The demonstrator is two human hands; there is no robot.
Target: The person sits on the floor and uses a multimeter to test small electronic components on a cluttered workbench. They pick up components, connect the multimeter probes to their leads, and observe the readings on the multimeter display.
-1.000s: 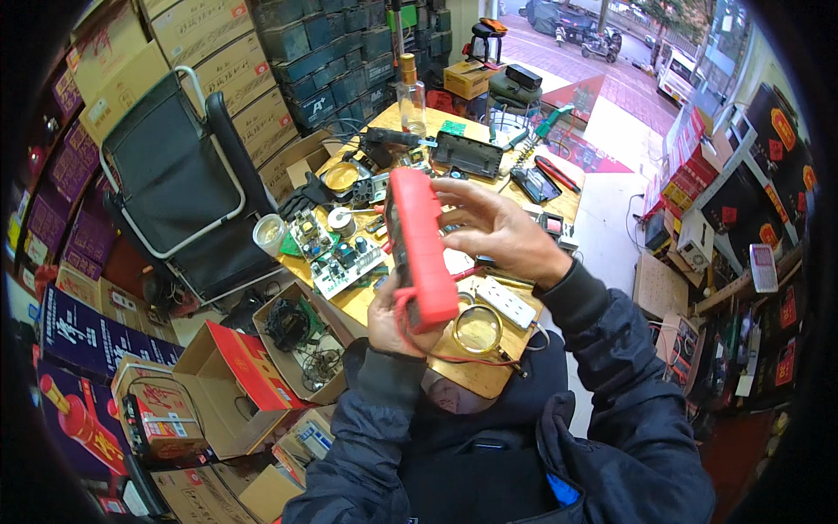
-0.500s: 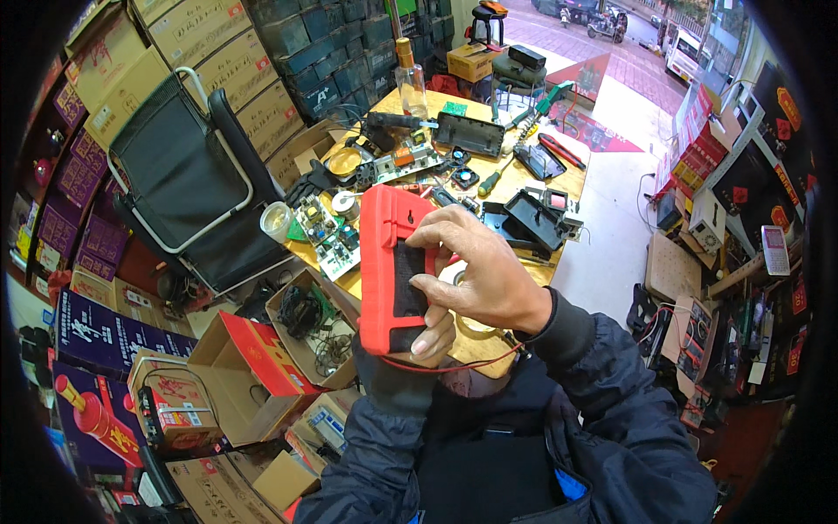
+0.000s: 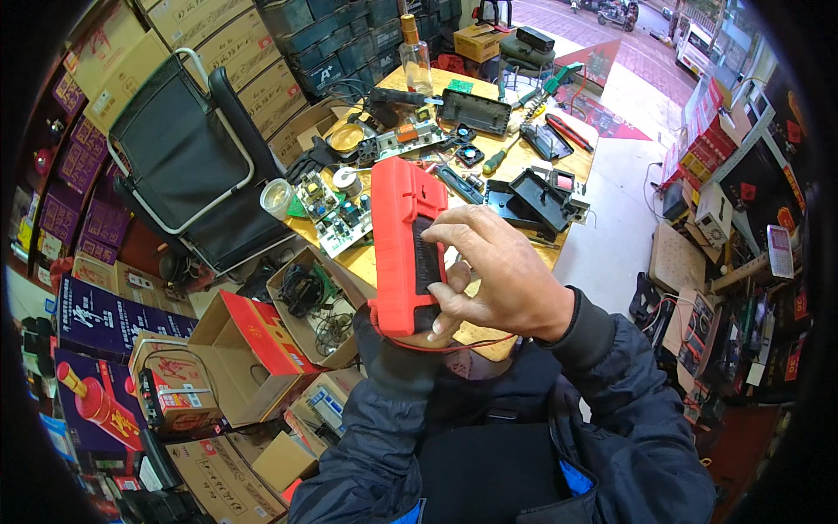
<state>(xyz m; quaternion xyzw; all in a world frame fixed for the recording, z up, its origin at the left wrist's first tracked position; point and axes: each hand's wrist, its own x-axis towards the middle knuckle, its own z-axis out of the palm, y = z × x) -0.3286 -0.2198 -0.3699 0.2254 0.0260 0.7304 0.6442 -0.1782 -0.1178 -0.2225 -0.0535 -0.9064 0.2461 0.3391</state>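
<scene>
Head view: holds red-cased device (image 3: 397, 262) in left hand (image 3: 445, 328) above table's (image 3: 478, 332) near edge, with right hand (image 3: 506, 271) half-spread against its apparently still-fitted dark panel (image 3: 426, 260).

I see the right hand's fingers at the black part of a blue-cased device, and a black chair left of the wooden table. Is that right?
Not quite: the head view shows that the device is red-cased, not blue-cased. The right hand does have its fingers at the black part, and the black chair is left of the wooden table.
</scene>
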